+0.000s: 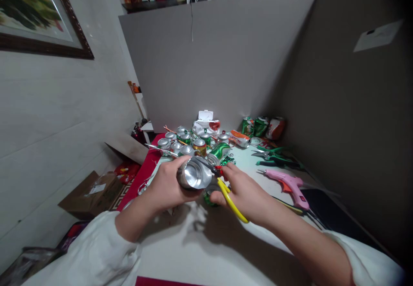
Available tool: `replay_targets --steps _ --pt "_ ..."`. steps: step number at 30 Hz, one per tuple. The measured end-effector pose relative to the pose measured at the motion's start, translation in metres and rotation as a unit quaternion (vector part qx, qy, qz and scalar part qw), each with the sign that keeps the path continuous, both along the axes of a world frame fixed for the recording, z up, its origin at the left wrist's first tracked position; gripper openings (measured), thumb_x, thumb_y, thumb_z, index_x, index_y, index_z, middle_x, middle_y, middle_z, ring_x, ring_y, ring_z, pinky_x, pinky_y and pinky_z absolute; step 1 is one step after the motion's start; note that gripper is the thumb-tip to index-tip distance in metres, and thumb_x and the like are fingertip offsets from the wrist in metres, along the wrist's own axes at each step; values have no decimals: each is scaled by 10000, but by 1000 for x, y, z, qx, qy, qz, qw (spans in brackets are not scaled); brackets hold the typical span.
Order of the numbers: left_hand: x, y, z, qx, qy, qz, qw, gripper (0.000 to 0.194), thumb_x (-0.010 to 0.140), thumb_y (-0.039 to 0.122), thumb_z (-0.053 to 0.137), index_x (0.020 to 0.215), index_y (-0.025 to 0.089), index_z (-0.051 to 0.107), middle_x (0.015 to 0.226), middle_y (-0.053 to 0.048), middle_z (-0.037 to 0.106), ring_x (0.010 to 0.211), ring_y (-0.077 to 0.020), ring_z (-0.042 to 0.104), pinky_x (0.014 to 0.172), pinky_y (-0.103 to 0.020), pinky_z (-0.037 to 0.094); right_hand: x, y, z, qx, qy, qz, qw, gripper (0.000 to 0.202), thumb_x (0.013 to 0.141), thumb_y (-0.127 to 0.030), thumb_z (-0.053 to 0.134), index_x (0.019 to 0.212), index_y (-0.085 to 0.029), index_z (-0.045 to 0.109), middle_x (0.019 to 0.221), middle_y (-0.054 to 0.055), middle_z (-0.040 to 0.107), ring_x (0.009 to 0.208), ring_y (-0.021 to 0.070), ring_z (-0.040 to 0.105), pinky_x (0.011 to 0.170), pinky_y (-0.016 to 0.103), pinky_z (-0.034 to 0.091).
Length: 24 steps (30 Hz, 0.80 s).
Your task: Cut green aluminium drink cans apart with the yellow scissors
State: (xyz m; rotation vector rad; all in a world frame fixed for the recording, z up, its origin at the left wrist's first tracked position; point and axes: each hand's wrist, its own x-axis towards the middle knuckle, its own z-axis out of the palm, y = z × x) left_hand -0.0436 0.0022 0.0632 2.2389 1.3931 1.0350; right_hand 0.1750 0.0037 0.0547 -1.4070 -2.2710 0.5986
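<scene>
An opened metal can (193,175) with a bare silver inside is gripped by my left hand (167,182), its cut end facing me. My right hand (243,191) is closed on pliers with red and yellow handles (232,204), whose dark jaws touch the can's right rim. Just behind the can lie a green can (220,150) on its side and some crumpled green strips (228,160). Part of another green object (210,198) shows below the pliers.
Several cut cans (200,145) stand at the back left, near a white wipes pack (206,127). Crushed cans (260,127) sit at the back right. Green-handled scissors (271,153) and a pink glue gun (290,186) lie to the right. A cardboard box (88,198) is at lower left.
</scene>
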Motion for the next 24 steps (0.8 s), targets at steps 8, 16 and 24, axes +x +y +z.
replay_targets --steps 8,16,24 --pt "-3 0 -2 0 -10 -10 1000 627 558 300 809 1136 167 606 935 -40 733 829 -223 682 727 -298 538 2 0 -3 21 10 -6 1000 571 773 -742 588 863 -178 615 909 61 560 748 204 552 636 298 404" --pt "-8 3 -5 20 -20 -33 999 615 570 279 803 1137 173 587 984 -52 725 892 -234 680 785 -315 536 3 3 -10 64 27 -11 998 592 726 -769 615 718 -178 583 773 25 524 626 152 468 565 271 332" --pt "-5 0 -1 0 -20 -48 999 588 557 242 781 1106 151 591 956 -53 717 851 -231 668 754 -313 529 3 3 -5 69 -4 -2 998 621 740 -786 580 832 -173 613 860 46 534 663 172 496 575 285 335"
